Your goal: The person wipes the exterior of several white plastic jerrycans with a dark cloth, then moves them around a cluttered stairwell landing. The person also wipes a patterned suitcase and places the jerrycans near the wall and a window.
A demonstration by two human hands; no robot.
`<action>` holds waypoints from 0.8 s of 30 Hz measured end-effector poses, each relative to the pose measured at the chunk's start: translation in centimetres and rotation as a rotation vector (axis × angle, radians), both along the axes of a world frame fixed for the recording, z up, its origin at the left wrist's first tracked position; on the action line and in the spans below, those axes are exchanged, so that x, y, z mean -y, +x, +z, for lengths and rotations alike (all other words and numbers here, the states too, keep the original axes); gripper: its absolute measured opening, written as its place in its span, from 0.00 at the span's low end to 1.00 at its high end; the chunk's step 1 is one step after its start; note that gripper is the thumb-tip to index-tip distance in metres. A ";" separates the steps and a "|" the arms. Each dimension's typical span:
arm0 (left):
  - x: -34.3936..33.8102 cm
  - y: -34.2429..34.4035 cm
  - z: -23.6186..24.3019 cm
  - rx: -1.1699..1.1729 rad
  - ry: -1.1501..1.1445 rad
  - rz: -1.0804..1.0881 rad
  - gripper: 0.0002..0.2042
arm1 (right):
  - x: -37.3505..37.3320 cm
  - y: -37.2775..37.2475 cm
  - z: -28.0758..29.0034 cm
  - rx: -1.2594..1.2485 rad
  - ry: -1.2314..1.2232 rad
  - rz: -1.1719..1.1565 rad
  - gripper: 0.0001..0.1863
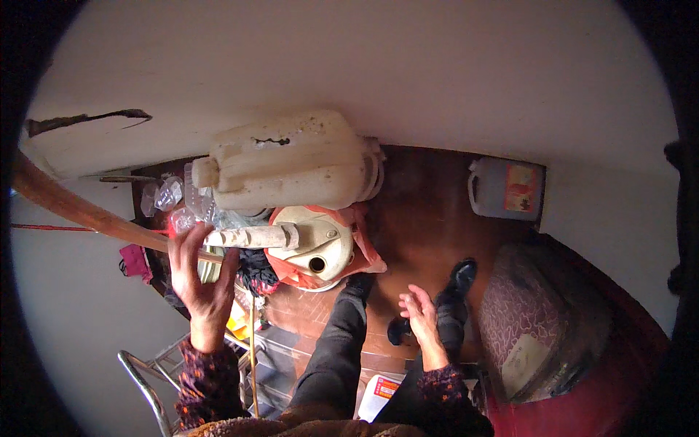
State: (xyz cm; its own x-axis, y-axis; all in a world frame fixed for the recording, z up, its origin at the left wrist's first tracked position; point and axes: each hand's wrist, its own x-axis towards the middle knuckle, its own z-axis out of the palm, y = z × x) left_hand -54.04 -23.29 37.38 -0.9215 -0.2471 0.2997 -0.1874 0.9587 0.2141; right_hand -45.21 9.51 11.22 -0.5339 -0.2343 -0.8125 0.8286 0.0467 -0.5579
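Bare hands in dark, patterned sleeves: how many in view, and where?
2. Left hand: by the left end of the off-white, tube-shaped piece; contact unclear. Right hand: right of centre, seen between the two dark-trousered legs. No others show.

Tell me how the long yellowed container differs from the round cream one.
The long container has an elongated body; the round container has a curved outline.
The round container sits in an orange-red bag; the long container is outside it.
The round container shows a dark round opening; the long container bears a jagged dark mark.
Both are pale.
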 end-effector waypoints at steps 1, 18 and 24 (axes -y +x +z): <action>0.3 -1.8 0.7 0.002 -0.069 -0.113 0.26 | 0.5 -0.6 0.8 0.004 0.007 0.001 0.23; 5.3 -2.2 4.5 0.007 0.848 0.294 0.11 | 0.6 -0.8 4.5 -0.096 -0.001 0.030 0.19; 0.6 2.6 1.2 0.163 0.340 -0.142 0.11 | 0.1 -4.1 7.3 -0.213 0.031 -0.014 0.23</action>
